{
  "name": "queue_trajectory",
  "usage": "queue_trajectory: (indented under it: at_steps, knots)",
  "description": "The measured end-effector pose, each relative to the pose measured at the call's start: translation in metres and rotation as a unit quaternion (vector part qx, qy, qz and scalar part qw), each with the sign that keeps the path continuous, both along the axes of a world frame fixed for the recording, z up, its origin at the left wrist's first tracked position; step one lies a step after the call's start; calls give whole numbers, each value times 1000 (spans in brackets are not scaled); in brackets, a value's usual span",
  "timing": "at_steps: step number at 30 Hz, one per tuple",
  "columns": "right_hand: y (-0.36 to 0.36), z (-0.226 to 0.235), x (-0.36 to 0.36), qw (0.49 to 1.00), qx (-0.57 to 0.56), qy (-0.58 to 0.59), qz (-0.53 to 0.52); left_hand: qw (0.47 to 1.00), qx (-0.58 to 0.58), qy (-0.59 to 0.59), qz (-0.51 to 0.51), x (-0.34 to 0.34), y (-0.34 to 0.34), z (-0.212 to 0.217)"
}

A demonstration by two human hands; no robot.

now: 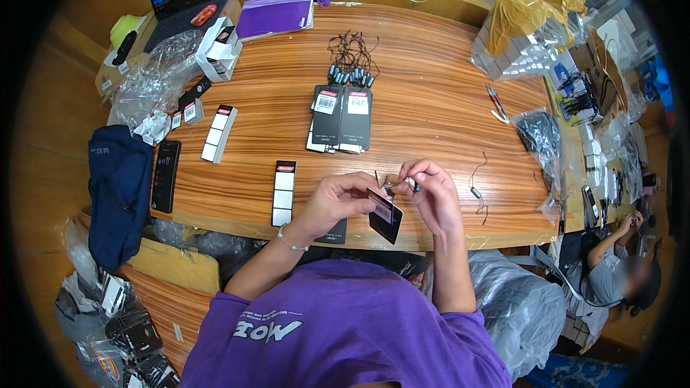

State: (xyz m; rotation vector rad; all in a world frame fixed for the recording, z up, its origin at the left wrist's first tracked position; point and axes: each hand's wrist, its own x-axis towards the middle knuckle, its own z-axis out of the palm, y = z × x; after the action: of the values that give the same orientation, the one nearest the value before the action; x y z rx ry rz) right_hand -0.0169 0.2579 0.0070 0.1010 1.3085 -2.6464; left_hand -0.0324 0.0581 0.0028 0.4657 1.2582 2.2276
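Purple shirt cloth (345, 316) spreads nearest, beyond which a white-panelled strip (284, 192) lies beside the left hand (334, 205), clamped on a tilted black tag (386, 225) over the near edge of the wooden table (431, 93), while the right hand (434, 192) pinches a dark cord (404, 183) just above the tag, a loose string (476, 192) lying farther right.

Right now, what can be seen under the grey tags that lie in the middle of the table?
White card edges stick out below the grey tags, against the wooden table. The rest is covered, so how many cards lie there cannot be told.
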Motion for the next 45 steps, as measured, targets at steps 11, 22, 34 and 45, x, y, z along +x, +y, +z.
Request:
queue_trajectory:
  at_steps: [11, 22, 34, 45]
  knots:
    - [4, -19, -5, 970, -229, -18, 77, 981, 120, -109, 111, -11, -13, -5]
    - [32, -30, -19, 967, -220, -52, -119, 987, 133, -73, 49, -9, -21, -8]
    - [70, -16, -27, 943, -284, -5, -173, 984, 129, -100, 66, -9, -29, -10]
    - [31, 45, -22, 972, 39, 184, -139, 988, 4, -30, 152, -19, -20, 0]
